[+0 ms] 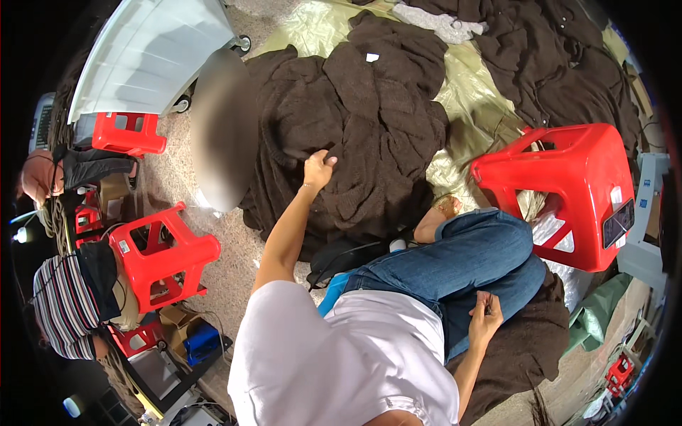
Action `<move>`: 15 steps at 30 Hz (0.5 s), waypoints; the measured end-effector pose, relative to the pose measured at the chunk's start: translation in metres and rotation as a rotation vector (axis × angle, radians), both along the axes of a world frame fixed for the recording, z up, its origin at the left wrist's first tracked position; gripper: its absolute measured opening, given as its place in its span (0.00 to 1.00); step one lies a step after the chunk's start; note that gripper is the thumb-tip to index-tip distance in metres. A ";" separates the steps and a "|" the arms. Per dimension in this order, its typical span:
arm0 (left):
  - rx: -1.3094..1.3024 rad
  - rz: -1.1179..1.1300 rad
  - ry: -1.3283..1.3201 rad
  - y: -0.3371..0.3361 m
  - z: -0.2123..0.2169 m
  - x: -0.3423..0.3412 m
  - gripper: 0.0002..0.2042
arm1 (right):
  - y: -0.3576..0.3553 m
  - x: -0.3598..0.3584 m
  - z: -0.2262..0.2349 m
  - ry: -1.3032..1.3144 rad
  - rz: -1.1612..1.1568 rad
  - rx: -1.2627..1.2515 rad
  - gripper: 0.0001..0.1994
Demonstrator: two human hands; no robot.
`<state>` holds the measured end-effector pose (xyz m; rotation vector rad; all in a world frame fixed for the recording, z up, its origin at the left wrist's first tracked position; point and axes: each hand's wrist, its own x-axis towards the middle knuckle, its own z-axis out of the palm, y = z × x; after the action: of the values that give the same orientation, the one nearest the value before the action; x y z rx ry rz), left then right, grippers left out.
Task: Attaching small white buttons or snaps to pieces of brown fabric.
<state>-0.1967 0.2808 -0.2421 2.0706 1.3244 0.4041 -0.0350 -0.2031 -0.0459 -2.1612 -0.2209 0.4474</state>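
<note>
Under our left hand (317, 169) lies a brown knit (355, 135) on the floor, fingers pinching its edge; it looks soft, floppy and bulky, best gathered by a fold. Our right hand (485, 317), beside our knee, grips a thin dark tool (489, 304) we cannot identify.

Garment pile (355, 121) lies ahead on a sheet (469, 92) (stool (568, 184) to its right)

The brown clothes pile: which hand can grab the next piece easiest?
Probably the left hand. It is stretched out and already touching the brown clothes pile. The right hand sits back by the jeans, pinching a small thin tool, so it is busy.
</note>
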 end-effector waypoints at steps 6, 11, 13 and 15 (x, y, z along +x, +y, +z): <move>-0.320 -0.566 -0.253 -0.112 0.134 0.058 0.11 | 0.015 0.004 0.000 0.084 -0.003 0.093 0.08; -0.680 -1.181 -0.079 -0.182 0.167 0.050 0.15 | 0.031 -0.004 0.001 0.081 0.034 0.219 0.10; -0.771 -0.978 -0.066 -0.183 0.135 0.029 0.18 | 0.025 -0.003 -0.002 0.050 0.043 0.231 0.10; -1.137 -0.467 -0.116 -0.170 0.099 0.014 0.21 | 0.009 -0.005 -0.005 0.141 -0.035 0.164 0.09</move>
<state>-0.1827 0.1112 -0.1433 1.2583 0.6637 -0.3731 -0.0398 -0.1939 -0.0508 -1.9612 -0.1359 0.5401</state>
